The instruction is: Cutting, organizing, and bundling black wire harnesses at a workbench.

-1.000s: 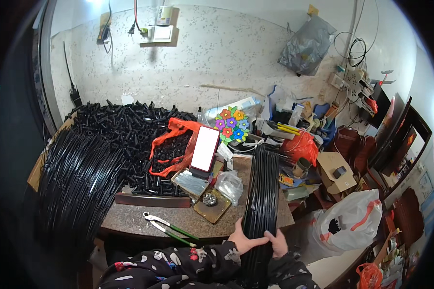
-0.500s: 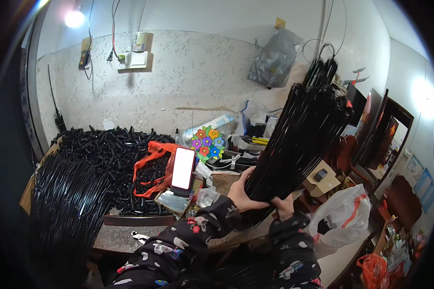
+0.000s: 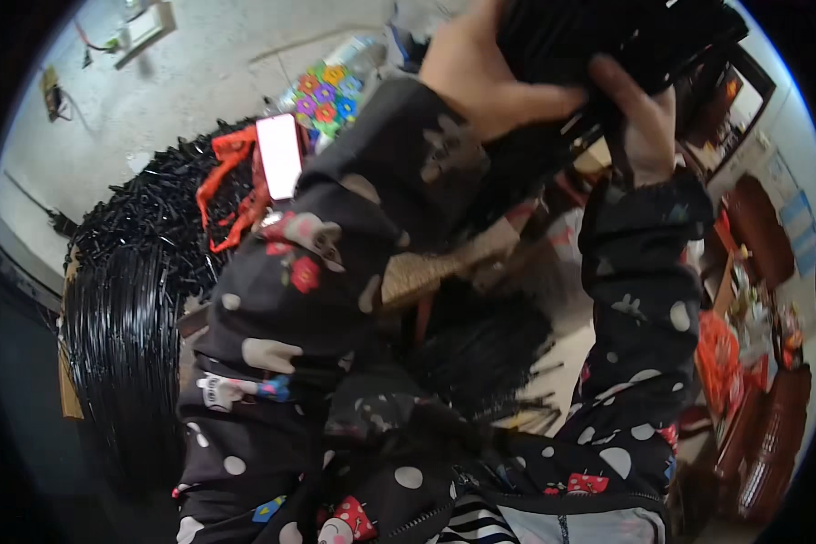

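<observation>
Observed at the person's left: a sheaf of long black strands (image 3: pixel 122 313), draped downward, with a heap of small black parts (image 3: pixel 145 204) adjoining. A thick black bundle (image 3: pixel 598 36) is raised in front of the person, between both hands. A red plastic bag (image 3: pixel 234 143) sits by the heap. Left hand (image 3: pixel 480 77): curled round the bundle, thumb extended across it. Right hand (image 3: pixel 646 127): likewise closed on it, fingers mostly hidden. A lit phone (image 3: pixel 279 159) stands beside the bag.
</observation>
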Motion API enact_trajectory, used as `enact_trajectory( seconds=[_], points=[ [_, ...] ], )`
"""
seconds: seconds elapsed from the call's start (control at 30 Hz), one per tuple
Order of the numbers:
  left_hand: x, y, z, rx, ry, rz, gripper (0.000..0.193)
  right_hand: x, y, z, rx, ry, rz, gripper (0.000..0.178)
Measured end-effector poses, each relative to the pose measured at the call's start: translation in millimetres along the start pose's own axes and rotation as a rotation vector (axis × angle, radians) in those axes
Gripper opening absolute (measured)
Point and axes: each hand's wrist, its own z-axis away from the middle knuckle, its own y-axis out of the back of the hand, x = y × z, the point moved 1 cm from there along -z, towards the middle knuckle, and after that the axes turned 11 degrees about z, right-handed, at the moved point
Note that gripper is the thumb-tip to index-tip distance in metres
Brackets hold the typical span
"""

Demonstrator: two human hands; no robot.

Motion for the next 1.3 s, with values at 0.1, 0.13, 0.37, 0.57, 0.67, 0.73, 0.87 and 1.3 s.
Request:
enact_trajectory(
  seconds=[0.1,0.13,0.37,0.57,0.67,0.73,0.87,1.3],
  points=[
    [-4,-14,15,-0.196,0.047,-0.004,0.033,-18,16,30,0.067,0.041,0.037,0.037],
    [8,-34,11,-0.195,0.054,0.140,0.037,-30,32,41,0.049,0.106,0.132,0.043],
    [36,-101,5,-0.253,0.081,0.604,0.047,-93,58,68,0.141,0.075,0.197,0.032],
    [-15,-137,20,-0.284,0.038,0.870,0.044,-87,44,89,0.081,0.122,0.241,0.023],
    [-30,-132,29,-0.286,-0.093,0.828,0.045,-85,38,96,0.381,-0.064,0.502,0.023],
    [-24,-113,32,-0.303,-0.113,0.770,0.045,-75,36,88,0.249,-0.086,0.292,0.024],
    [3,-84,40,-0.095,0.483,0.757,0.031,-52,61,59,0.063,-0.392,0.180,0.027],
    [-86,83,121,0.581,0.722,0.459,0.054,126,-108,-5,-0.219,-0.593,-0.082,0.036]
  ],
)
